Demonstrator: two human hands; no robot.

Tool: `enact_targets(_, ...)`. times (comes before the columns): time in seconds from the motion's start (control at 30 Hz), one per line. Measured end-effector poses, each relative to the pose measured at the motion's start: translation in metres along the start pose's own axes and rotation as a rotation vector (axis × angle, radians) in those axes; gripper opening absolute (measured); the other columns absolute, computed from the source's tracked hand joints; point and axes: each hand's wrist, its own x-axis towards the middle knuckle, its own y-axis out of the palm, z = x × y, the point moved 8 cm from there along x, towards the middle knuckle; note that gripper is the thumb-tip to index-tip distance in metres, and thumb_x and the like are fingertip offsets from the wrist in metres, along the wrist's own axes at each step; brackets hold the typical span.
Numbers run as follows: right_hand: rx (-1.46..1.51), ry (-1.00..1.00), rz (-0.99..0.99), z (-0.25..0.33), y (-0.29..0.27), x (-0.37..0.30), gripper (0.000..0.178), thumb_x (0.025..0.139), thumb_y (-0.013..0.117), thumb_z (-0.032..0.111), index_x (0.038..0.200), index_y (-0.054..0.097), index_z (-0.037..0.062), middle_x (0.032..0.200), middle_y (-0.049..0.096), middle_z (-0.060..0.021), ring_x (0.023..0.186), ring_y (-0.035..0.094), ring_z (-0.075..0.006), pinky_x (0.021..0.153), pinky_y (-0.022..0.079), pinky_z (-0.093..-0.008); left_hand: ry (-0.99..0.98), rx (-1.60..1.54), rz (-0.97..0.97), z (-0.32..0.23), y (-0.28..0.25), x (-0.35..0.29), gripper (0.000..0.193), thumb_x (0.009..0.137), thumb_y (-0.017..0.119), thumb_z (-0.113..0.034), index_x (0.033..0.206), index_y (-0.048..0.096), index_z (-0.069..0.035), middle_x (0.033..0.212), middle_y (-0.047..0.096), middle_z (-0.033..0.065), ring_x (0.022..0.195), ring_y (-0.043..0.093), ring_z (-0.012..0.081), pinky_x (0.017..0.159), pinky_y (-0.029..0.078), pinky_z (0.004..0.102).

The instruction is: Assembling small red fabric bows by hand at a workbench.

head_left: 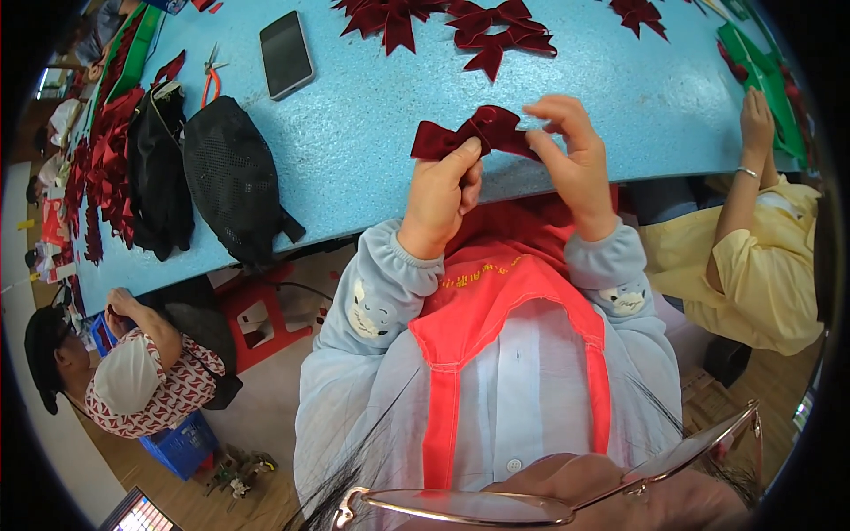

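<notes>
Left hand [440, 190] and right hand [575, 159] pinching dark red velvet bow [482, 131], above blue table [372, 115]

Ahead of you on the blue surface [372, 133], up and to the left, lies a smartphone [286, 53], a dark rounded rectangle with its screen black and facing up. At the bottom left edge of your view, down by the floor, a corner of a lit screen [137, 515] shows pale bands of mixed colours.
</notes>
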Motion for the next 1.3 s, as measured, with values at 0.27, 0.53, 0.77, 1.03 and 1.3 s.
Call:
enact_targets(0.27, 0.116, 0.108, 0.233, -0.001, 0.012, -0.001, 0.017, 0.08, 0.059, 0.0, 0.097, 0.064, 0.0022, 0.087, 0.06, -0.0002, 0.084, 0.055, -0.0087, 0.075, 0.043, -0.0218, -0.026, 0.355, 0.101, -0.005, 0.018, 0.0, 0.023, 0.089, 0.055, -0.022, 0.071, 0.051, -0.008, 0.056, 0.041, -0.0046, 0.044, 0.03, 0.005, 0.039, 0.021, 0.0219)
enact_targets(0.53, 0.271, 0.15, -0.011, -0.018, 0.003, -0.007, 0.012, 0.086, 0.056, 0.004, 0.093, 0.065, 0.0008, 0.086, 0.062, -0.001, 0.082, 0.055, -0.0072, 0.074, 0.044, -0.0208, -0.22, 0.032, 0.269, 0.003, 0.033, -0.004, 0.025, 0.09, 0.054, -0.022, 0.07, 0.046, -0.01, 0.056, 0.034, -0.0063, 0.045, 0.024, 0.004, 0.039, 0.019, 0.0215)
enact_targets(0.77, 0.563, 0.251, -0.118, -0.028, 0.013, -0.013, 0.013, 0.09, 0.055, 0.01, 0.093, 0.065, 0.0015, 0.086, 0.064, -0.0009, 0.08, 0.056, -0.0061, 0.072, 0.044, -0.02, -0.22, 0.011, 0.271, 0.003, 0.033, -0.006, 0.03, 0.091, 0.055, -0.024, 0.066, 0.045, -0.01, 0.055, 0.034, -0.0047, 0.044, 0.023, 0.0047, 0.039, 0.019, 0.0214)
enact_targets(1.03, 0.539, 0.279, -0.016, -0.024, 0.018, -0.005, 0.014, 0.09, 0.056, 0.013, 0.096, 0.064, 0.0032, 0.087, 0.064, -0.0004, 0.077, 0.058, -0.0062, 0.07, 0.046, -0.02, -0.225, 0.04, 0.203, 0.006, 0.023, -0.004, 0.042, 0.093, 0.051, -0.03, 0.058, 0.042, -0.009, 0.053, 0.035, -0.0021, 0.042, 0.026, 0.0064, 0.038, 0.021, 0.0206)
enact_targets(1.3, 0.749, 0.469, -0.083, -0.038, 0.024, -0.011, 0.013, 0.09, 0.057, 0.014, 0.095, 0.063, 0.0041, 0.086, 0.063, -0.0011, 0.075, 0.059, -0.0076, 0.069, 0.048, -0.0212, -0.21, -0.006, 0.21, 0.009, 0.02, -0.001, 0.043, 0.095, 0.048, -0.032, 0.058, 0.041, -0.01, 0.052, 0.035, -0.0023, 0.041, 0.026, 0.0062, 0.036, 0.022, 0.0209)
